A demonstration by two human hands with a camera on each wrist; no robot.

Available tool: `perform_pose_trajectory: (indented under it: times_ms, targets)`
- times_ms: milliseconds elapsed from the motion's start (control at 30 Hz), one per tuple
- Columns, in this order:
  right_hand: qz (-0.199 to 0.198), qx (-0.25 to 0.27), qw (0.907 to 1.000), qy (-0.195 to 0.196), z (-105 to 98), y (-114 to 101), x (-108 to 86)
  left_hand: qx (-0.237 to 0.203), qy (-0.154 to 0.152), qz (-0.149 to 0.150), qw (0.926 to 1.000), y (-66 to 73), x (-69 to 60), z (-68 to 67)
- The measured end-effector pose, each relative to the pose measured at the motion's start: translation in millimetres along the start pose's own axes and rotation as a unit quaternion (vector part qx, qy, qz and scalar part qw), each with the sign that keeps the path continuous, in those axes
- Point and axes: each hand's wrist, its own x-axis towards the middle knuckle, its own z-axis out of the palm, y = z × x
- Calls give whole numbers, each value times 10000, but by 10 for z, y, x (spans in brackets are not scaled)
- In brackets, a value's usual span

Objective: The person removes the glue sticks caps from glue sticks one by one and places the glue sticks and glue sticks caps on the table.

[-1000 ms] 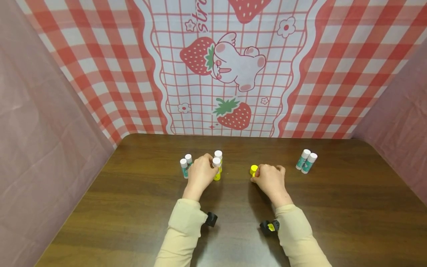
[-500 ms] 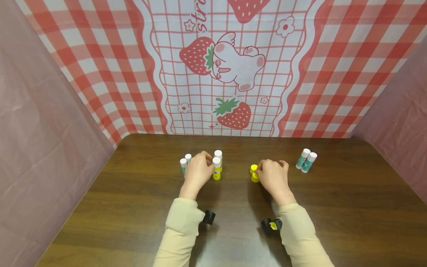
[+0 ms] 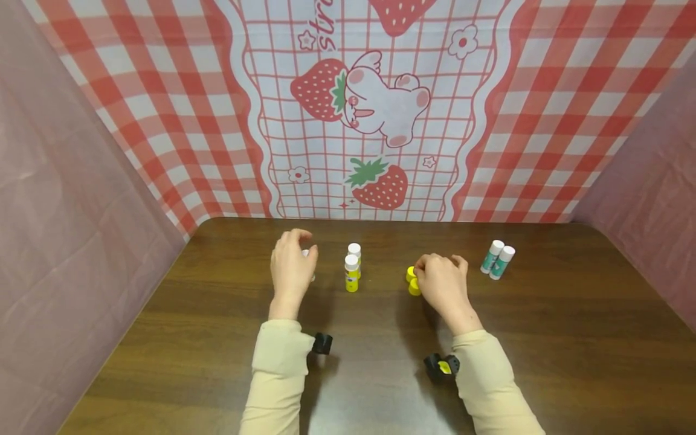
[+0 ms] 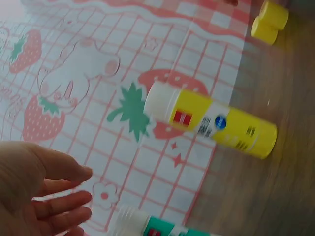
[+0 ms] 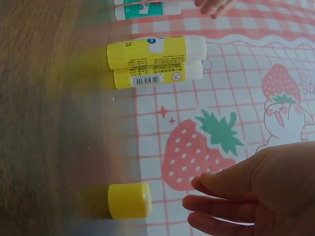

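Note:
Two yellow glue sticks with white caps [image 3: 351, 279] stand upright side by side, left of the middle. The left hand [image 3: 290, 269] is over the teal glue sticks at the left, mostly hiding them; in the left wrist view its fingers are relaxed and apart from a teal stick [image 4: 170, 231]. Two short yellow caps [image 3: 415, 287] stand together on the table. Just right of them is the right hand [image 3: 444, 283]; in the right wrist view its loosely bent fingers hold nothing, beside a yellow cap [image 5: 129, 200].
Two teal glue sticks with white caps [image 3: 502, 263] stand together at the right of the brown table [image 3: 576, 314]. A checked cloth with strawberries [image 3: 380, 187] hangs behind the table's back edge. Pink cloth [image 3: 76, 199] hangs at both sides.
The left hand has let go of the front yellow glue stick and moved left over the teal ones. The right hand has drawn off the yellow caps, a little up and right.

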Motion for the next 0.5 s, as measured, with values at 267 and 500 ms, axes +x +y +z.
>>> perform_pose_trajectory:
  times_ms: [267, 500]
  targets:
    - [-50, 5, 10000, 36, -37, -9, -8, 239, -1123, -738, 9906, -170, 19, -122]
    - [-207, 318, 9988, 311, -64, -75, 0, 619, -1826, -1200, 9739, -284, 1, -163]
